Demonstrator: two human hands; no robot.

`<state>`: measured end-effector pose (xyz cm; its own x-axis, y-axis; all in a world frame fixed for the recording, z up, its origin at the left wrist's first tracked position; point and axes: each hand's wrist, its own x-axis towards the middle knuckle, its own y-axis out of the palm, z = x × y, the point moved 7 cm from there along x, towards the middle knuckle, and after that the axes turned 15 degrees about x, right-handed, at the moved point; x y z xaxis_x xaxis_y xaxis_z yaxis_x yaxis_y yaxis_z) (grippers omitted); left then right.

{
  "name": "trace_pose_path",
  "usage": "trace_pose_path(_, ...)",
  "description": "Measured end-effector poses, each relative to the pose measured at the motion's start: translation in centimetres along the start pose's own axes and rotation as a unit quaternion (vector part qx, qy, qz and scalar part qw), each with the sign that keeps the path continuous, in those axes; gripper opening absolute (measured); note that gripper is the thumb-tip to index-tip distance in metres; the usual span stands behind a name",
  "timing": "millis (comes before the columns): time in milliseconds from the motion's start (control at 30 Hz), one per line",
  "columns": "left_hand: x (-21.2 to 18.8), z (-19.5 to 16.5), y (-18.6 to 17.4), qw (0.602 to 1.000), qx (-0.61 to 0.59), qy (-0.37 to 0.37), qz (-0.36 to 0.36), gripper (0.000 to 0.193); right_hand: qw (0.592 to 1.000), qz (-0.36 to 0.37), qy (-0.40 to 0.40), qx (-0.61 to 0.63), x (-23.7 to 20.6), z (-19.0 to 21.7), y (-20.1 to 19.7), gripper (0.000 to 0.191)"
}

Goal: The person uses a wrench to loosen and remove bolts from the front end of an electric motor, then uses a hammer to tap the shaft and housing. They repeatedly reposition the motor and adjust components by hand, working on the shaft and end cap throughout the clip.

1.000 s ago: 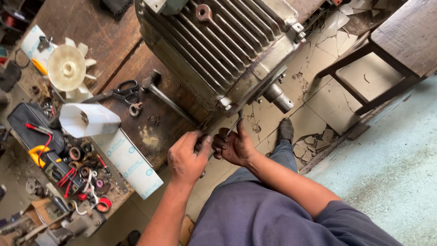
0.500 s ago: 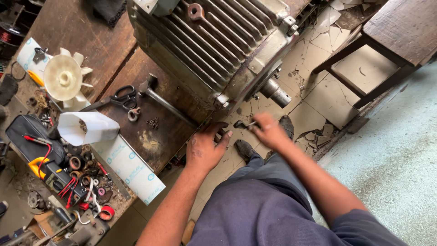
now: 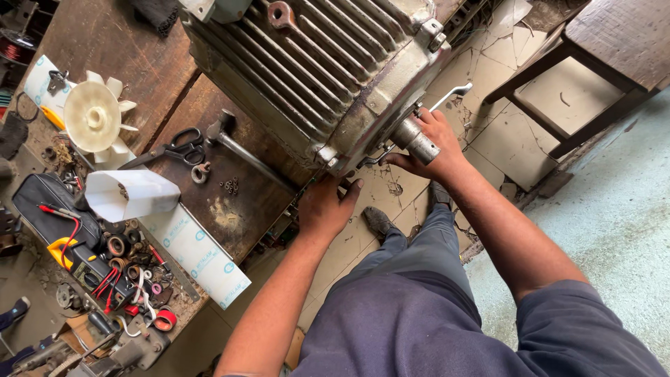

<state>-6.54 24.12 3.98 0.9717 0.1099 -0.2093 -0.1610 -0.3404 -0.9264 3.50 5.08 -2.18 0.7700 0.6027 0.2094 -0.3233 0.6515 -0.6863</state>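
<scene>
At the top centre of the frame the big ribbed motor (image 3: 328, 63) lies on the wooden bench (image 3: 125, 42). My right hand (image 3: 433, 143) is closed around a metal spanner (image 3: 450, 94) beside the motor's shaft (image 3: 417, 142). My left hand (image 3: 328, 206) rests open-fingered against the motor's lower end.
</scene>
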Motion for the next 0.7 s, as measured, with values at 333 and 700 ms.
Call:
trace_pose_path(333, 0.9, 0.7, 1.5, 0.996, 0.045, 0.005, -0.079, 0.044, 0.995, -0.045, 0.012, 0.093, -0.4, -1.4, 0.8, 0.051)
trace_pose_path(700, 1.0, -0.3, 1.9, 0.981, 0.050, 0.057, -0.181, 0.020, 0.949, -0.113, 0.064, 0.287, -0.6, -1.8, 2.2, 0.073)
